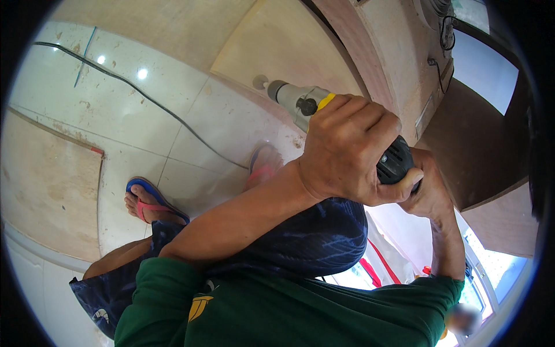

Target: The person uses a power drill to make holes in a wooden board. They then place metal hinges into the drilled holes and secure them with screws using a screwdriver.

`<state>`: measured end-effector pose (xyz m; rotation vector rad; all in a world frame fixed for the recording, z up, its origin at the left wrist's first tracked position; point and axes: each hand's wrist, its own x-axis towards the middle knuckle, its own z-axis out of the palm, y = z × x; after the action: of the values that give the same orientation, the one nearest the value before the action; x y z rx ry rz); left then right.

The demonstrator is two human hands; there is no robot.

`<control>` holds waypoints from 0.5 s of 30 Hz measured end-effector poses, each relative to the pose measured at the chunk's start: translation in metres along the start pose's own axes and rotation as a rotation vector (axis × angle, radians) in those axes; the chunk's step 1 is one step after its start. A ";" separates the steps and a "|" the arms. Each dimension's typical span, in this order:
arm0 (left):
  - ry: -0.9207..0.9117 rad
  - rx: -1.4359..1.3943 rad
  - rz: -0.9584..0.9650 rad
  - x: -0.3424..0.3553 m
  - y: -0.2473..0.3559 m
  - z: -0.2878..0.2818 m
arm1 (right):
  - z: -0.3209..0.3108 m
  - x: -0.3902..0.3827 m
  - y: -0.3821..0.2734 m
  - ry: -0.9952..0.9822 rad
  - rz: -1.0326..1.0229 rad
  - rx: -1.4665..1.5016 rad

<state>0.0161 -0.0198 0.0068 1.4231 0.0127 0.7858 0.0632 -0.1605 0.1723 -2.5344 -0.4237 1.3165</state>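
Note:
A power drill (298,103) with a grey front, yellow band and black rear housing lies across my two hands, pointing to the upper left. My left hand (350,147) is wrapped over the drill's body from above. Behind it, my right hand (430,185) is closed at the rear end; its grip is mostly hidden by the drill and my left hand. At the drill's tip, a short bit with a round head (261,82) is at the face of a pale wooden panel (266,46). Whether it touches the wood, I cannot tell.
A black cable (144,95) crosses the white tiled floor (130,127), which has scattered debris. Another wooden board (52,185) lies at the left. My sandalled feet stand near the cable. Curved wooden cabinetry (480,144) rises at the right. A person (462,318) appears at lower right.

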 end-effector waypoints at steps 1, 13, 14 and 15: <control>-0.004 0.000 -0.002 0.001 0.001 -0.002 | 0.000 0.000 -0.001 -0.001 -0.002 -0.004; -0.112 -0.022 -0.034 0.003 0.007 -0.021 | 0.004 -0.002 -0.015 0.008 0.075 -0.005; -0.112 -0.022 -0.037 0.003 0.007 -0.022 | 0.005 -0.002 -0.018 0.011 0.090 0.003; -0.114 -0.026 -0.035 0.003 0.007 -0.023 | 0.005 -0.003 -0.020 0.010 0.092 0.002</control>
<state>0.0046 0.0009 0.0097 1.4375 -0.0600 0.6737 0.0549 -0.1429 0.1785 -2.5853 -0.3073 1.3351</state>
